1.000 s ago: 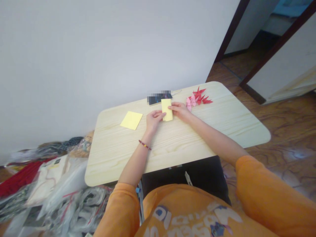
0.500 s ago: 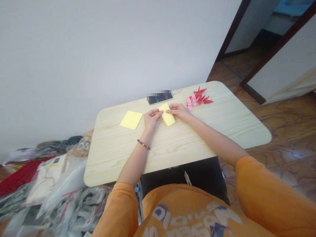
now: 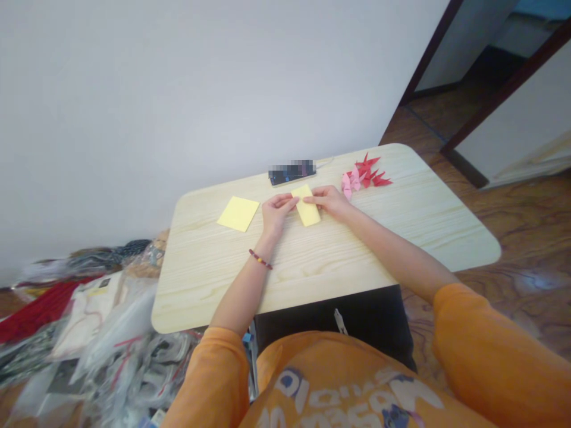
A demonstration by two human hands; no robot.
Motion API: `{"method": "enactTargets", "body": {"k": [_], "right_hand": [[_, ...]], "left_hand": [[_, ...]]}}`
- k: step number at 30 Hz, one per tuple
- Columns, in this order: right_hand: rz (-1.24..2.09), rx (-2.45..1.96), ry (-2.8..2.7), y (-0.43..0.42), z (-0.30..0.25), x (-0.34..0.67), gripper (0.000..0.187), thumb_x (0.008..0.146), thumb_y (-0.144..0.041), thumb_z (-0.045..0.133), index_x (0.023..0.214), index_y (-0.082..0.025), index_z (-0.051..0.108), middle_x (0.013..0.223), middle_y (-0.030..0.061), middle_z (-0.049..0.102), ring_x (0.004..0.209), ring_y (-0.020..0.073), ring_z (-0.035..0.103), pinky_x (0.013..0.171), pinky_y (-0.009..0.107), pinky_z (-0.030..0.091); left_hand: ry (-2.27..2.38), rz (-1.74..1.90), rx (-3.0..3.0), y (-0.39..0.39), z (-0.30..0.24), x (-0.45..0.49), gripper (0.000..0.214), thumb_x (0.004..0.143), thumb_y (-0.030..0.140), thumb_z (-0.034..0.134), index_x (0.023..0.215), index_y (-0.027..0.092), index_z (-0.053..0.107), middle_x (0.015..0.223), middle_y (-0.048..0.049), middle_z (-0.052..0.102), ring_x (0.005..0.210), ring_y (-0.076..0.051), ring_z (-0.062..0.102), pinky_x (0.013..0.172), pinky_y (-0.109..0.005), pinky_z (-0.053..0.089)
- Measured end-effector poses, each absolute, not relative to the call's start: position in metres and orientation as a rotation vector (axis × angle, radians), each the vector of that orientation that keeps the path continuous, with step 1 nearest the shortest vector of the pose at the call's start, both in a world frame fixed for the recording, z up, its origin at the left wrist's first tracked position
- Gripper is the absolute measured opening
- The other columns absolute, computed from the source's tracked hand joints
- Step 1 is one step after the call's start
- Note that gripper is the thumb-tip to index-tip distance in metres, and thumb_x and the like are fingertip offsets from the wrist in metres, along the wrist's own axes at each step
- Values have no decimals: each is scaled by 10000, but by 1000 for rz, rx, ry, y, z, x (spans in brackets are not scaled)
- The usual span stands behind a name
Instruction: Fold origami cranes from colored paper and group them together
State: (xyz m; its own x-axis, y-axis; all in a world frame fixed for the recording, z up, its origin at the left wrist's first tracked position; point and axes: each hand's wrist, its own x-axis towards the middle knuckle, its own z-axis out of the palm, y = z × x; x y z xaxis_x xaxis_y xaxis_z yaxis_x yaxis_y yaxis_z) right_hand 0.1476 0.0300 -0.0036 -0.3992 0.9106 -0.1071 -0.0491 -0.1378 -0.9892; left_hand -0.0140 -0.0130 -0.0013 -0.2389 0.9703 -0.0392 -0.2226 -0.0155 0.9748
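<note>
A folded yellow sheet of paper (image 3: pixel 307 211), now a narrow rectangle, is held between my two hands just above or on the table. My left hand (image 3: pixel 277 213) pinches its left edge with thumb and fingers. From the other side, my right hand (image 3: pixel 329 200) grips it, the thumb lying across its face and the fingers partly hidden behind. Left of my left hand lies a second yellow paper (image 3: pixel 238 214), square and flat. Beyond my right hand sits a cluster of folded paper figures, pink (image 3: pixel 352 181) and red (image 3: pixel 370 171).
A phone (image 3: pixel 292 173) lies at the back of the pale wooden table (image 3: pixel 330 261), near the wall. Clothes in plastic bags (image 3: pixel 116 333) are heaped on the floor to the left. A black seat or bag (image 3: pixel 370 312) is under the front edge.
Both hands keep their pinch on the folded yellow paper, with only slight finger movement. The whole view has shifted a little; the other objects rest where they were.
</note>
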Motion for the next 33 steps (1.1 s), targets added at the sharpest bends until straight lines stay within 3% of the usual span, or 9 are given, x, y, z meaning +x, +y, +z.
{"method": "enactTargets", "body": {"k": [4, 11, 17, 23, 33], "right_hand": [[1642, -1025, -1371, 30, -2, 147, 344, 515, -409, 824, 658, -132, 680, 609, 14, 634, 519, 90, 488, 504, 235, 322], [1611, -1035, -1373, 30, -3, 147, 352, 519, -419, 829, 652, -142, 659, 592, 14, 614, 550, 119, 519, 534, 257, 357], [1595, -1044, -1384, 31, -5, 148, 330, 531, -406, 817, 624, -132, 657, 553, -8, 583, 491, 74, 431, 490, 234, 273], [1644, -1051, -1355, 30, -2, 148, 366, 494, -413, 828, 633, -123, 654, 578, 7, 611, 509, 81, 468, 497, 227, 292], [1690, -1049, -1327, 29, 2, 150, 355, 479, -381, 853, 627, -132, 650, 601, 27, 637, 569, 120, 548, 518, 236, 370]], "left_hand": [[1200, 1479, 898, -13, -2, -14, 376, 499, 341, 858, 765, 137, 688, 718, -49, 709, 642, -148, 657, 719, -319, 553], [1206, 1466, 903, -13, -3, -15, 374, 506, 340, 853, 775, 134, 695, 749, -63, 712, 690, -166, 666, 746, -339, 547], [1189, 1468, 889, -13, -3, -15, 370, 498, 338, 855, 762, 136, 693, 725, -51, 704, 651, -143, 646, 722, -314, 533], [1084, 1465, 1012, -12, -5, -17, 477, 552, 313, 828, 998, 192, 708, 701, 6, 684, 621, -101, 616, 697, -279, 532], [1073, 1488, 1118, -11, -5, -18, 362, 579, 282, 809, 925, 213, 731, 763, 3, 667, 615, -91, 582, 631, -258, 517]]}}
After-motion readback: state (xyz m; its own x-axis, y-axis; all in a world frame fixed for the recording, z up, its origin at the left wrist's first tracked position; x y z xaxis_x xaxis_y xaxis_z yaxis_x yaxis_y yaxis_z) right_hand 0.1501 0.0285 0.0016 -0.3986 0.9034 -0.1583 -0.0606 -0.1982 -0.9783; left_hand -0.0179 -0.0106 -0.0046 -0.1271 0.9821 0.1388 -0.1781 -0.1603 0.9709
